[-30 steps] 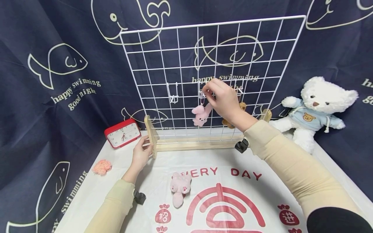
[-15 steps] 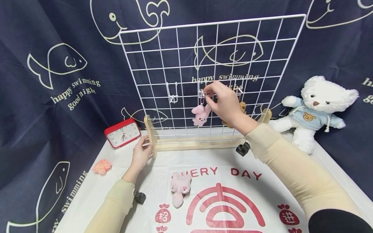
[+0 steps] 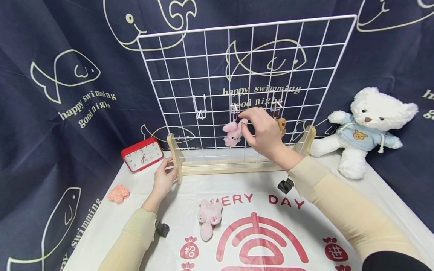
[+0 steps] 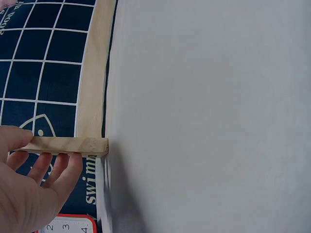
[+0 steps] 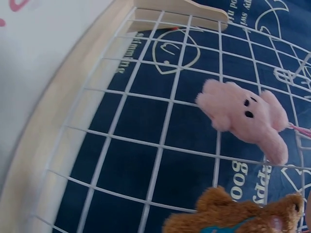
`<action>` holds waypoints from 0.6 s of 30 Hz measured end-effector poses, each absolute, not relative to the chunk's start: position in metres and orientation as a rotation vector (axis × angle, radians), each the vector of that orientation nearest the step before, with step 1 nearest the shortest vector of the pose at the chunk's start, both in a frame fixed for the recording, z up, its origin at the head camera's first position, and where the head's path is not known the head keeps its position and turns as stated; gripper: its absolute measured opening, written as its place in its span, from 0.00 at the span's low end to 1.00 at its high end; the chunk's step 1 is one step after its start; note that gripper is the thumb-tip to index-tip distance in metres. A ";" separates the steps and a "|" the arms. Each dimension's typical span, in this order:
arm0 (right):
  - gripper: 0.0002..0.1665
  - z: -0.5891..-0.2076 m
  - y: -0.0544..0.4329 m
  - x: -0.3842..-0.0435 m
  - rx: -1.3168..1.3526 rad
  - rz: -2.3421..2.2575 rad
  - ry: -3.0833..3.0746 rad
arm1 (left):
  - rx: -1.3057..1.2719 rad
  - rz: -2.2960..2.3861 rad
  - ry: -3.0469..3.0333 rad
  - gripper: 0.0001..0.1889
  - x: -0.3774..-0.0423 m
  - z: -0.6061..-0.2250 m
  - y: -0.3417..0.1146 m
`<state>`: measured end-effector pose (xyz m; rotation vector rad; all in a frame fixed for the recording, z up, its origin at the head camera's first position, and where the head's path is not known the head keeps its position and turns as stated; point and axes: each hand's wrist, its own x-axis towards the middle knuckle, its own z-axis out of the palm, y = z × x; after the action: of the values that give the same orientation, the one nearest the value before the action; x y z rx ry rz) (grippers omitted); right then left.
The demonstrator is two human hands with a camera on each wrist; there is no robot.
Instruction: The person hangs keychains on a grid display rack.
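My left hand (image 3: pixel 164 178) pinches the wooden side foot (image 4: pixel 68 144) of the white wire grid rack (image 3: pixel 217 67), thumb on one face and fingers on the other. A pink rabbit plush charm (image 3: pixel 233 134) hangs by its bead chain from a white hook (image 3: pixel 234 109) on the grid. Beside its ear is my right hand (image 3: pixel 264 131), fingers loosely bent with nothing seen between them. Farther right hangs a brown bear plush charm (image 5: pixel 238 213), partly behind that hand in the head view. Another white hook (image 3: pixel 201 113) on the left carries nothing.
A pale pink plush (image 3: pixel 209 218) lies on the printed white tablecloth (image 3: pixel 190 188). To the left are a red alarm clock (image 3: pixel 142 154) and a coral yarn bundle (image 3: pixel 118 193). A white teddy bear (image 3: pixel 361 131) sits at the right by the dark fish-print curtain (image 3: pixel 68 22).
The right hand has let go at the middle hook and moved down and slightly right, its fingers loosening. The pink rabbit charm stays hanging. My left hand keeps its grip on the foot.
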<state>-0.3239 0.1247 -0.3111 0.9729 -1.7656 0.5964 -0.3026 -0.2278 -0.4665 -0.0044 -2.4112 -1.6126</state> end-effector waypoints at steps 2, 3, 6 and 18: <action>0.11 -0.317 0.125 -0.322 0.983 0.601 -1.761 | -0.004 -1.614 -2.411 0.24 -0.303 -0.466 -0.228; 0.11 -0.319 0.125 -0.321 0.990 0.605 -1.763 | -0.005 -1.610 -2.413 0.24 -0.302 -0.466 -0.228; 0.11 -0.330 0.125 -0.318 1.013 0.616 -1.768 | -0.009 -1.612 -2.409 0.24 -0.302 -0.465 -0.227; 0.11 -0.385 0.108 -0.307 1.176 0.682 -1.837 | -0.004 -1.612 -2.413 0.24 -0.301 -0.465 -0.228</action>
<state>-0.3075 0.1082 -0.3853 1.1763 -1.8369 0.6817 -0.3011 -0.2276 -0.4648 -0.0041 -2.4127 -1.6122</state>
